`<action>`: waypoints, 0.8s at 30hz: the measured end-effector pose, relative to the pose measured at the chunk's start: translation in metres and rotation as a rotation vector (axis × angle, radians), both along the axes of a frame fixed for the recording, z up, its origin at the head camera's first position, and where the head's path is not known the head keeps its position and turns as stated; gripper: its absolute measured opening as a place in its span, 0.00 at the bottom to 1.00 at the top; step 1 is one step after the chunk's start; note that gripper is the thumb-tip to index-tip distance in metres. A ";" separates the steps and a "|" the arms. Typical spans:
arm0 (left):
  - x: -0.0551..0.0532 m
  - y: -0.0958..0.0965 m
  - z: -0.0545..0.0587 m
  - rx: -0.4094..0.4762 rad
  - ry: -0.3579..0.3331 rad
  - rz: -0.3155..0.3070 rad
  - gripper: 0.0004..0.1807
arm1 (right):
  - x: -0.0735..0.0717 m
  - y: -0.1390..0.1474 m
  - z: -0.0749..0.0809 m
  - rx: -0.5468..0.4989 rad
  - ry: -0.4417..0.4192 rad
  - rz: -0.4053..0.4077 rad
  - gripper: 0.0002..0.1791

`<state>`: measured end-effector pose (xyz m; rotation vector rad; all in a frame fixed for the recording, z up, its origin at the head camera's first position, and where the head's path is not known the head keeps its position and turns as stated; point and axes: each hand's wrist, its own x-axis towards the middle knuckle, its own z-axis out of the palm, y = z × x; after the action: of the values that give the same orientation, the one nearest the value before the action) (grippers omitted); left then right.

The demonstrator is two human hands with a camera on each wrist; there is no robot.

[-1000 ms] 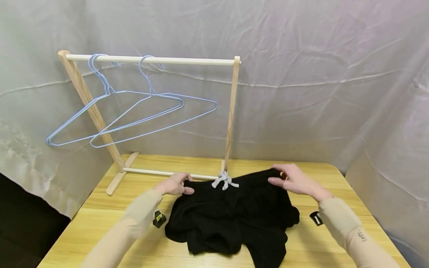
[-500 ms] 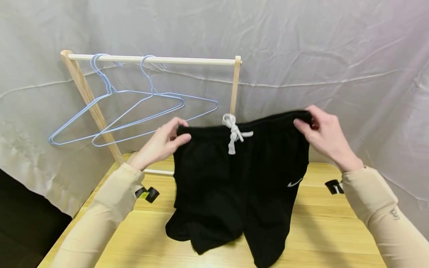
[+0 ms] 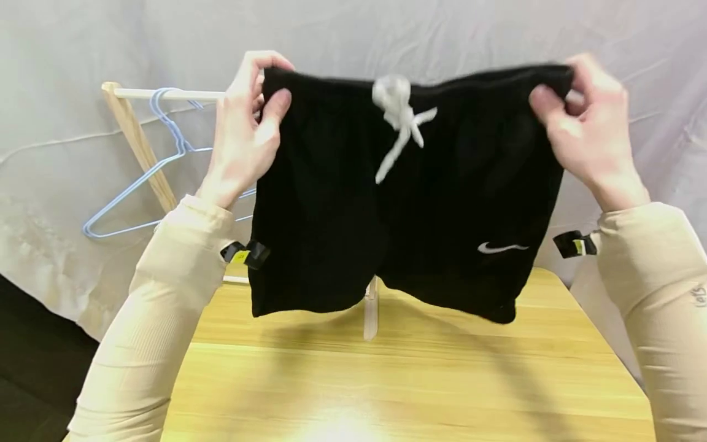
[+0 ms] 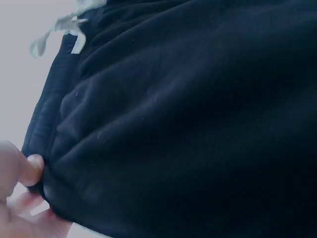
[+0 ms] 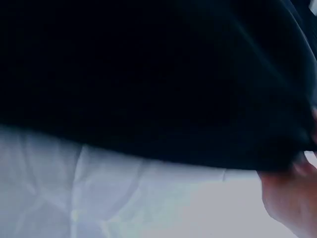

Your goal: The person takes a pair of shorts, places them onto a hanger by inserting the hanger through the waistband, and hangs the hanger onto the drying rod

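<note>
Black shorts (image 3: 331,202) hang spread out in the air above the table, with a white knotted drawstring (image 3: 399,107) at the waistband and a white swoosh on one leg. My left hand (image 3: 245,123) pinches one end of the waistband between thumb and fingers. At the opposite end, my right hand (image 3: 591,126) grips the waistband the same way. In the left wrist view the left thumb (image 4: 32,168) presses on the waistband's corner. Dark cloth fills most of the right wrist view, with part of the right hand (image 5: 290,198) at its edge.
Behind the shorts stands a wooden rack (image 3: 138,135), largely covered by them. Light blue wire hangers (image 3: 118,199) hang from its rail at the left. The wooden table (image 3: 386,380) lies below, and grey cloth (image 3: 442,31) forms the backdrop.
Both hands have raised the shorts from the table and drawn them closer. The bunched legs have unfolded and now hang free, covering much of the rack.
</note>
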<state>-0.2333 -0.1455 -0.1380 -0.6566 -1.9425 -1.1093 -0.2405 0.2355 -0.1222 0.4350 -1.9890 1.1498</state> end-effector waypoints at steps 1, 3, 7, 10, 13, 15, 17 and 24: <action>-0.001 -0.002 -0.006 -0.041 0.019 0.003 0.14 | 0.000 0.004 -0.004 0.038 -0.035 0.006 0.14; -0.004 -0.006 -0.020 -0.128 0.049 -0.001 0.15 | 0.000 0.012 -0.015 0.118 -0.095 0.020 0.13; -0.011 -0.013 -0.048 -0.236 0.021 -0.048 0.14 | -0.003 0.023 -0.040 0.242 -0.161 0.080 0.11; -0.015 -0.016 -0.063 -0.293 -0.021 -0.079 0.12 | -0.002 0.027 -0.057 0.382 -0.155 0.140 0.16; -0.017 -0.018 -0.076 -0.347 -0.067 -0.104 0.10 | 0.001 0.029 -0.073 0.500 -0.144 0.190 0.19; -0.019 -0.020 -0.084 -0.374 -0.093 -0.113 0.09 | 0.002 0.030 -0.081 0.533 -0.146 0.221 0.17; -0.020 -0.020 -0.092 -0.396 -0.119 -0.119 0.08 | 0.001 0.031 -0.090 0.529 -0.149 0.259 0.14; -0.017 -0.022 -0.110 -0.467 -0.196 -0.150 0.09 | 0.002 0.029 -0.115 0.526 -0.210 0.224 0.12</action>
<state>-0.2505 -0.1679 -0.2485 -0.9854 -2.3834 -0.8315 -0.2383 0.2643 -0.2367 0.8502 -2.4789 0.8116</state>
